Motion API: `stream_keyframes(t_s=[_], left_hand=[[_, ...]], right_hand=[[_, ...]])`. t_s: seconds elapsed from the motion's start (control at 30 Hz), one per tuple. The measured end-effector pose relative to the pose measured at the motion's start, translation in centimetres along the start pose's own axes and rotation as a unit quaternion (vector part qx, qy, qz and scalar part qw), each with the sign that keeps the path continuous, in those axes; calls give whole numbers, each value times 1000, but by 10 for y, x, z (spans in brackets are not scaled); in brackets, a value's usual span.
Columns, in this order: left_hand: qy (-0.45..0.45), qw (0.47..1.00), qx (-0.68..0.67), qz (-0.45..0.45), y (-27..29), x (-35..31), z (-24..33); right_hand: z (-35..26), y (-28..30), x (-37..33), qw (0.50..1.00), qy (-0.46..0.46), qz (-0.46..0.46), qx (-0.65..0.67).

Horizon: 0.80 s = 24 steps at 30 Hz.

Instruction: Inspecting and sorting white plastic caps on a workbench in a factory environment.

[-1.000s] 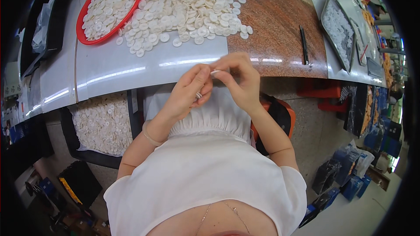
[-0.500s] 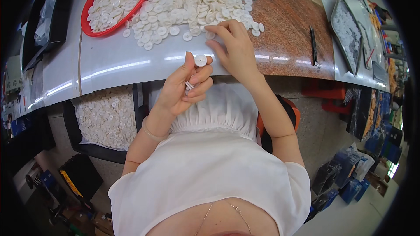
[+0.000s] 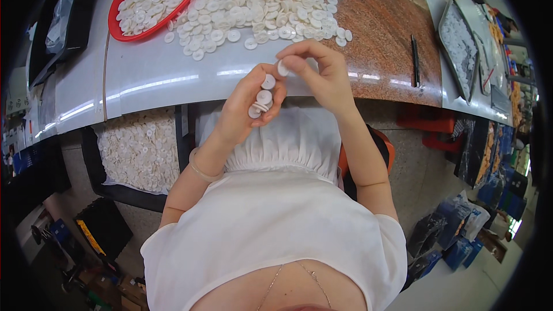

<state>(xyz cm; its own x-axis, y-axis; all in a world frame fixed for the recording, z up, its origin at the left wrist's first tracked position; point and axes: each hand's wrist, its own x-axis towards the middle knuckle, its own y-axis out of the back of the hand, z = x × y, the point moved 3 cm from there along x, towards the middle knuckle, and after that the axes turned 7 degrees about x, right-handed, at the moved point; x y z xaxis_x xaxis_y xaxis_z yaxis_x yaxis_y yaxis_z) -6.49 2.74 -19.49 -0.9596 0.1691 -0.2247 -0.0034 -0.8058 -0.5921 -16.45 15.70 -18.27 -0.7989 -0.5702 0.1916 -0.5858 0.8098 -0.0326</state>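
Observation:
Several small white plastic discs (image 3: pixel 264 97) with raised centres lie in the curled fingers of my left hand (image 3: pixel 235 112), which is held over the table's near edge. Between the thumb and fingers of my right hand (image 3: pixel 329 78), one more white disc (image 3: pixel 282 68) is pinched, right by the left fingertips. Beyond both hands, a wide heap of the same white discs (image 3: pixel 271 6) spreads across the table (image 3: pixel 167 72). To its left, a red round basket (image 3: pixel 113 14) is full of similar discs.
A black pen (image 3: pixel 415 60) lies on the brown, stone-patterned part of the tabletop. Farther right is a dark tray (image 3: pixel 442 29) of whitish pieces. A black crate (image 3: pixel 92 158) filled with discs stands below the table's edge at left, and a black bin (image 3: pixel 80 23) sits at far left.
My right hand has come back from the heap toward my left hand, with a disc pinched in it. The left hand has turned, so more discs show in its palm.

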Motion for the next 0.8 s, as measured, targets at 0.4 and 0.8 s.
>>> stream_keyframes(t_s=[0.4,0.8], left_hand=[[52,976,-188,-98,0,1,-5],[-35,998,-60,-4,5,1,2]], right_hand=[[5,-13,18,940,176,-19,-291],[9,-1,12,910,180,25,-372]])
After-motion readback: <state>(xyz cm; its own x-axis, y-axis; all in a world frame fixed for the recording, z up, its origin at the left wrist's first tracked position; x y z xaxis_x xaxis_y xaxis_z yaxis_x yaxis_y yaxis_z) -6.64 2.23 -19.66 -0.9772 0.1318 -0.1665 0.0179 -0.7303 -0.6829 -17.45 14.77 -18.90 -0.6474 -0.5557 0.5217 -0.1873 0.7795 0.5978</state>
